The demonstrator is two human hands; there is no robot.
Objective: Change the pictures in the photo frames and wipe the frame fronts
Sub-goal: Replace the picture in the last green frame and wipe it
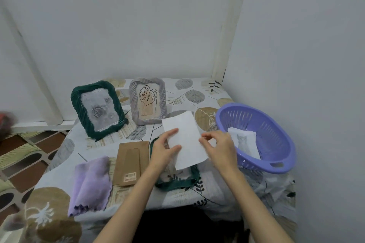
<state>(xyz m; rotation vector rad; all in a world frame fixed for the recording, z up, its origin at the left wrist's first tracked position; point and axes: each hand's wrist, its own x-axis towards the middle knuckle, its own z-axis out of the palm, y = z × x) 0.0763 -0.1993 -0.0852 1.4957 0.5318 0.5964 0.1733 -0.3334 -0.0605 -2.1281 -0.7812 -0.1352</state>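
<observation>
- head view: my left hand point(165, 149) has a pinching grip on the left edge of the white sheet point(184, 140), thumb on top; my right hand point(218, 147) holds its right edge with the fingers curled, though i cannot tell how firmly.
- the sheet shows me its blank side and hangs over the open green frame point(177, 180), which lies flat on the tabletop point(215, 189) right in front of me.
- the paper looks thin, light and floppy, so i judge it best held by both edges and kept flat; a hard pinch would crease it.
- the brown backing board point(131, 162) lies just left of that frame, and the purple cloth point(90, 182) further left.
- two frames stand behind: a dark green frame point(97, 107) and a grey frame point(148, 100).
- the purple basket point(276, 162) to my right holds a cat picture point(244, 141).
</observation>
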